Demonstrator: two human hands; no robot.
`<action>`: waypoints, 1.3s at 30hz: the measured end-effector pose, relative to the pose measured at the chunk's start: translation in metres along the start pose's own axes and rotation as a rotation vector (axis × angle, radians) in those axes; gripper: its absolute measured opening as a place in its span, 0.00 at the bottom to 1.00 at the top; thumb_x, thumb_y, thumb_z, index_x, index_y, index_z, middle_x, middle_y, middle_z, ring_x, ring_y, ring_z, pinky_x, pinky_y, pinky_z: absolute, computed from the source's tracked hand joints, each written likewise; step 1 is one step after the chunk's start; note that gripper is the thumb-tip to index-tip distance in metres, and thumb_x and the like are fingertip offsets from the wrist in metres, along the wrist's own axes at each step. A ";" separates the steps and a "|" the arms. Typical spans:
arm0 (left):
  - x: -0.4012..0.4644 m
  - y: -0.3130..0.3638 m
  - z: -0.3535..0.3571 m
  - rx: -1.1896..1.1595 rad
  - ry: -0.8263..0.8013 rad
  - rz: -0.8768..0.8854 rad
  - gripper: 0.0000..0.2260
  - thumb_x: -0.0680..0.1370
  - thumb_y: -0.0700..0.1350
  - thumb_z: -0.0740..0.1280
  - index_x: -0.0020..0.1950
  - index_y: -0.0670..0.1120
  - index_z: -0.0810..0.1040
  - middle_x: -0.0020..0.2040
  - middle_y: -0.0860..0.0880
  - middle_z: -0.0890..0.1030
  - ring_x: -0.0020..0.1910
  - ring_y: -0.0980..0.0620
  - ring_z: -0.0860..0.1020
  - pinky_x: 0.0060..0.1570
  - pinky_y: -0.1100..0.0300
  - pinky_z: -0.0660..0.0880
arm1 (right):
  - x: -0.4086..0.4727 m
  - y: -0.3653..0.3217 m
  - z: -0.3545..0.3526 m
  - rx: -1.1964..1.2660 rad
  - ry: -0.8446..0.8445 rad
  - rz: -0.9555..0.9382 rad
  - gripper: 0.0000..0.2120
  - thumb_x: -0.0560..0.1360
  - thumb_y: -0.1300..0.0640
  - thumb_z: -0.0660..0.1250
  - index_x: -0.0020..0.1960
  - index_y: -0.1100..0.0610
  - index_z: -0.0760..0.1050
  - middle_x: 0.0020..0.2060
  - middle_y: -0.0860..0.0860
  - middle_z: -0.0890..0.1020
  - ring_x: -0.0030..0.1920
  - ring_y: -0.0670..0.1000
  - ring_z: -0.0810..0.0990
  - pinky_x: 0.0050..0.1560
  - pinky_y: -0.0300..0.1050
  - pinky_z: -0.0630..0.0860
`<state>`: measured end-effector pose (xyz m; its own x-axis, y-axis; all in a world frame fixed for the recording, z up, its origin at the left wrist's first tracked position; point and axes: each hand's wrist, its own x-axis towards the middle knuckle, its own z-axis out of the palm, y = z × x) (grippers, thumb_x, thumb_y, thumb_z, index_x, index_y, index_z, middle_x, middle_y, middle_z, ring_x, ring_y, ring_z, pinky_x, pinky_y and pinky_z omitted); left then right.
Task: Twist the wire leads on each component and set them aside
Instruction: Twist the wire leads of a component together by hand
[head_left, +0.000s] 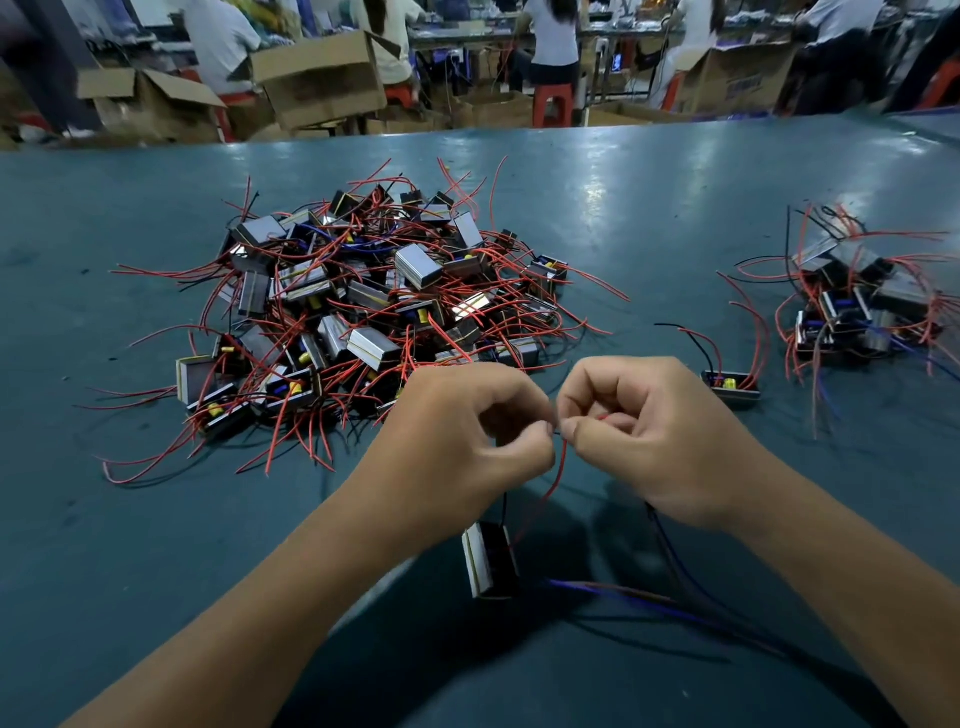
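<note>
Both hands (558, 431) pinching red lead (555, 480)

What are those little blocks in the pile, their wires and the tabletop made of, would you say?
Blocks: likely metal, since the flat faces are grey and glint; some show yellow and dark parts I cannot identify.
Wires: probably plastic-coated, with smooth red, black or blue skin that bends freely.
Tabletop: a smooth teal sheet, perhaps rubber or vinyl, with soft glare.

A teal surface (649, 208) is carrying a big heap of wired components (363, 306) at centre left, a smaller heap (857, 306) at the right edge, and one lone component (731, 385) lying between them.
</note>
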<state>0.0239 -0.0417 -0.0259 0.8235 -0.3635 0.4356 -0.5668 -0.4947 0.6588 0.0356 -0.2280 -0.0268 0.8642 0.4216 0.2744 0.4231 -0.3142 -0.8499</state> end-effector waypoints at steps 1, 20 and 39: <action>0.001 0.002 -0.001 -0.169 -0.036 -0.165 0.04 0.71 0.38 0.70 0.38 0.40 0.83 0.32 0.47 0.81 0.30 0.55 0.75 0.32 0.57 0.72 | -0.001 -0.001 0.000 -0.066 0.000 -0.062 0.06 0.69 0.63 0.65 0.36 0.54 0.74 0.24 0.41 0.67 0.25 0.42 0.61 0.28 0.30 0.60; -0.001 -0.009 -0.002 0.572 0.108 0.557 0.04 0.78 0.39 0.71 0.44 0.42 0.85 0.42 0.47 0.83 0.36 0.47 0.80 0.33 0.52 0.77 | 0.003 0.003 -0.002 0.422 -0.085 0.411 0.05 0.67 0.59 0.63 0.33 0.54 0.75 0.24 0.49 0.58 0.24 0.47 0.53 0.22 0.33 0.53; 0.004 -0.005 -0.006 -0.396 0.045 -0.352 0.06 0.76 0.34 0.71 0.39 0.41 0.82 0.27 0.52 0.78 0.26 0.56 0.74 0.30 0.63 0.71 | -0.001 -0.003 -0.006 0.075 0.025 -0.020 0.06 0.72 0.64 0.65 0.37 0.58 0.74 0.24 0.41 0.65 0.24 0.41 0.59 0.27 0.29 0.60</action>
<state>0.0298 -0.0360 -0.0239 0.9674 -0.1907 0.1664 -0.2106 -0.2420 0.9471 0.0353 -0.2324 -0.0217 0.8628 0.4058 0.3015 0.4191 -0.2407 -0.8754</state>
